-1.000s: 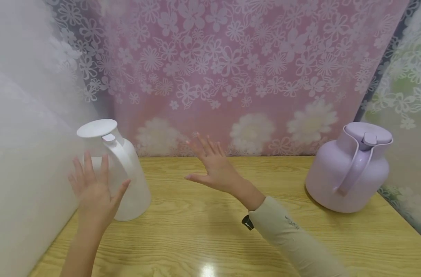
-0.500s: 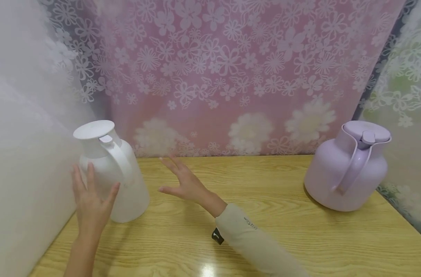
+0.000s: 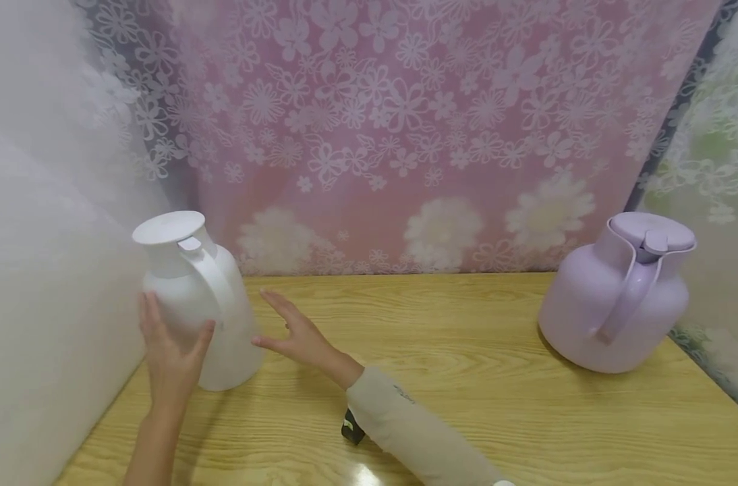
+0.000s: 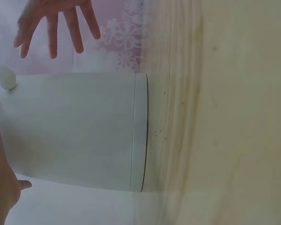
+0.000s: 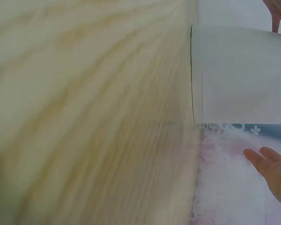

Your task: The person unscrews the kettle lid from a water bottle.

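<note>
A white insulated jug (image 3: 229, 337) with a flat lid and a side handle stands upright at the left of the table. My left hand (image 3: 173, 364) is at its near left side, fingers along the body and thumb spread across the front, below the handle. Parts of that hand (image 4: 2, 168) show against the jug in the left wrist view. My right hand (image 3: 305, 344) is held just right of the jug, fingers extended and thumb apart. In the left wrist view a gap shows between the right hand (image 4: 61, 21) and the jug.
A lilac insulated jug (image 3: 612, 314) stands at the right, its handle facing me. The wooden table (image 3: 454, 378) meets a pink flowered curtain (image 3: 405, 135) at the back. A white wall (image 3: 47, 283) rises close beside the white jug.
My right hand has moved left, from mid-table to beside the white jug. My left hand has come lower and in against the jug's side. Both jugs stay in place.
</note>
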{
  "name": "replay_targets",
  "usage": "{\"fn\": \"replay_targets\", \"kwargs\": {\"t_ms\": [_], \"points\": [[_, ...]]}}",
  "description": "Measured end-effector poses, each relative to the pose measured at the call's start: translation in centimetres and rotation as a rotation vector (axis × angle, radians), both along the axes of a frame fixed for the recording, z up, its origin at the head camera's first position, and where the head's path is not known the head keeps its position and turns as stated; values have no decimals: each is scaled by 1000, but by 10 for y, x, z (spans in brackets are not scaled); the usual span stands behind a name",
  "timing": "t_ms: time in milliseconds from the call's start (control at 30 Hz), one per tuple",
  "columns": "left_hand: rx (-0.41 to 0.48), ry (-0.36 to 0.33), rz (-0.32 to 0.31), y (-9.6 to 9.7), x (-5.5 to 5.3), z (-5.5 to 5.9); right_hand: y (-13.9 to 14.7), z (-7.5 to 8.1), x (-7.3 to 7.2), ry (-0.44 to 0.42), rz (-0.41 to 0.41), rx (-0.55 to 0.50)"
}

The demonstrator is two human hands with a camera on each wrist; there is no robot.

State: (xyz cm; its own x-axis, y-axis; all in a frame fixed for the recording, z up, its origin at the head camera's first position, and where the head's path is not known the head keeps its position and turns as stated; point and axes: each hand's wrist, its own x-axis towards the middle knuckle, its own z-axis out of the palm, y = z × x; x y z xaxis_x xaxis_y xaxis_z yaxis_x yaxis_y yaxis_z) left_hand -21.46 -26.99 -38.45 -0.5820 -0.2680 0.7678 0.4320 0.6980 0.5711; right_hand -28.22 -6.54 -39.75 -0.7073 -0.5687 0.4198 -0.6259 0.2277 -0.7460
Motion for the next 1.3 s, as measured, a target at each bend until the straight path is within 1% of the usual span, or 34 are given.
{"fn": "replay_targets", "kwargs": {"t_ms": [167, 333, 533, 633, 733, 867, 1133, 1300], "points": [[32, 3, -49, -6, -4, -9, -15, -4, -2, -57, 39, -78], [42, -10, -85, -12, -9, -17, -27, -1, -3, -88, 63, -113], [48, -51, -95, -17, -15, -26, -34, 4, -4, -104, 51, -122], [52, -41, -104, -19, -16, -30, -37, 5, -5, -116, 56, -157], [54, -20, -114, -20, -18, -31, -41, 7, -5, -110, 49, -184], [57, -16, -101, -19, -21, -32, -43, 8, -6, -86, 13, -175], [111, -59, -30, -15, -21, -32, -45, 6, -4, -23, -23, -171], [122, -76, -12, -12, -22, -30, -45, 5, -4, -7, -39, -156]]}}
